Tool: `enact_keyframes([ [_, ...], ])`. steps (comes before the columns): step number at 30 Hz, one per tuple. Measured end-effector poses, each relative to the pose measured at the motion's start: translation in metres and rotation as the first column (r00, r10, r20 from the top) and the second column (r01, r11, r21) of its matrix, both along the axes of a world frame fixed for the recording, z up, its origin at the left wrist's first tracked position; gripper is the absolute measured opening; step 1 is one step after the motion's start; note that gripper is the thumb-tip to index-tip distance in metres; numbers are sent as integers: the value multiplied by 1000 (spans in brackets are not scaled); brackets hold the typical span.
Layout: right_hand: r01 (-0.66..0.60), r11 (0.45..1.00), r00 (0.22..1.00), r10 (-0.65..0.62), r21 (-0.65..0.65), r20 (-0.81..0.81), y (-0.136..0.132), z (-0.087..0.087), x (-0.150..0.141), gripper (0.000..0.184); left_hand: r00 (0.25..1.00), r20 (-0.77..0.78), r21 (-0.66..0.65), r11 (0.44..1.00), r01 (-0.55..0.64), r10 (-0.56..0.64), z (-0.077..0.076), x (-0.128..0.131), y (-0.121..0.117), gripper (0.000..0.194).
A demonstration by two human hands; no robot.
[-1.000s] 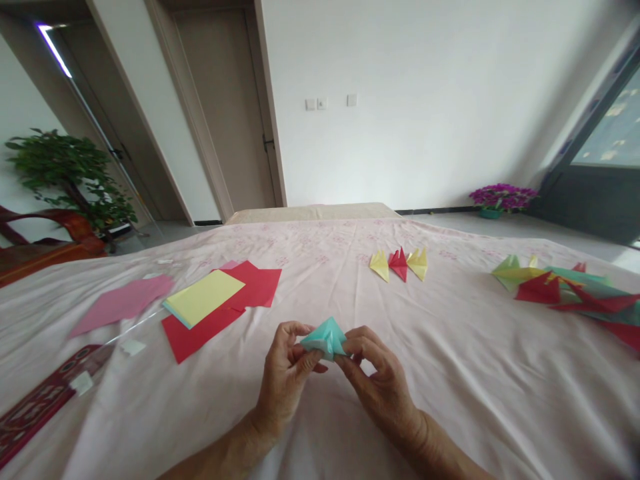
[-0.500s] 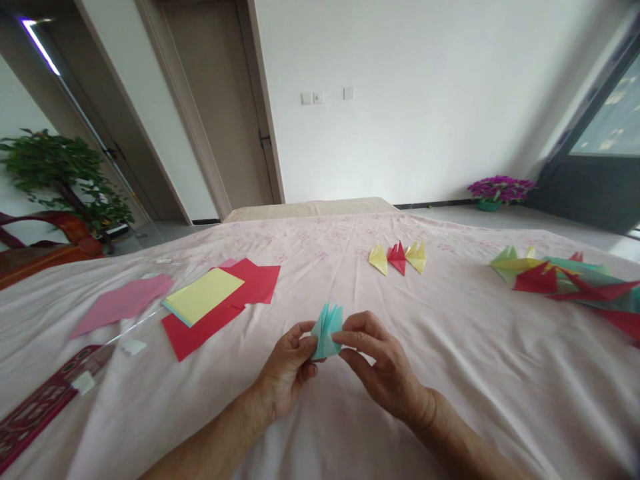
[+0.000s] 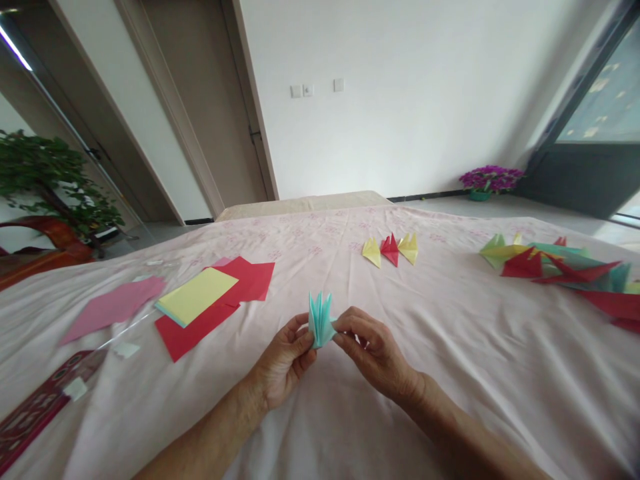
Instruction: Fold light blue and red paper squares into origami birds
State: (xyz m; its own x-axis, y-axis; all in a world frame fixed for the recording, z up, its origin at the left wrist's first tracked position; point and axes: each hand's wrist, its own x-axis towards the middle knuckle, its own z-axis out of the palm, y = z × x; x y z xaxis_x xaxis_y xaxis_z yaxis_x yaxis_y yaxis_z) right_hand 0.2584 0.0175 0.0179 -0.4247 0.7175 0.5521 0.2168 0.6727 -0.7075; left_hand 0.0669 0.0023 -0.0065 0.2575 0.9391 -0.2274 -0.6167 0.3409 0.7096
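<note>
A turquoise folded paper piece [image 3: 321,321], with several pointed layers fanned upward, is held above the cloth in front of me. My left hand [image 3: 286,357] grips its left side and lower edge, thumb in front and fingers behind. On the other side, my right hand [image 3: 375,347] pinches the paper's right corner between thumb and fingertips. Beyond the hands, two yellow folded pieces and a red folded piece [image 3: 390,249] sit in a row on the cloth.
Yellow paper sheets [image 3: 197,295] lie over red sheets [image 3: 253,280] at left, near pink sheets [image 3: 113,308]. A dark red patterned package [image 3: 40,407] is at the left front. Several coloured folded pieces [image 3: 550,263] are heaped at right. The pink tablecloth [image 3: 320,427] is wrinkled.
My right fingers have closed on the paper's right corner, which is now drawn outward. The pointed layers are more spread. The whole view has shifted slightly.
</note>
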Motion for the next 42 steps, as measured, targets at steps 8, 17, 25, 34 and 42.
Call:
enact_keyframes([
  [8, 50, 995, 999, -50, -85, 2, 0, -5, -4, 16, 998, 12, -32, 998, 54, -54, 0, -1, 0, 42],
  [17, 110, 992, 992, -105, -65, 71, -2, -3, -2, 12, 994, -43, -59, 993, 98, -100, 5, 0, 2, 39],
  [25, 104, 970, 992, -116, -219, -42, -7, 1, -2, 16, 995, -12, -96, 990, 100, -102, 3, 1, 3, 43],
  [34, -96, 885, 957, -44, -455, -288, -4, -2, -7, 22, 989, 15, -113, 983, 148, -148, 3, 2, 0, 36],
  [42, -148, 867, 935, -33, -475, -352, -4, 0, -8, 15, 990, -9, -87, 986, 141, -142, 6, 1, -3, 37],
])
